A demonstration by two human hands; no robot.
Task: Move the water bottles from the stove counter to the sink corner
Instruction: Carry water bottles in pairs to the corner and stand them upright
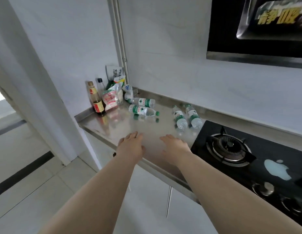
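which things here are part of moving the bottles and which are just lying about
Job: rear-left water bottle, front-left water bottle, middle water bottle, water bottle nearest hob.
Lying about: dark sauce bottle, black-capped bottle, seasoning bags, gas hob, range hood.

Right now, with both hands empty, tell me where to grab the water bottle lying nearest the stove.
Take the stove-side bottle round its labelled middle, from above, with the right hand. It lies on its side, base toward you and cap away, so the barrel faces up. A second bottle lies just left of it; the thumb probably fits that gap.
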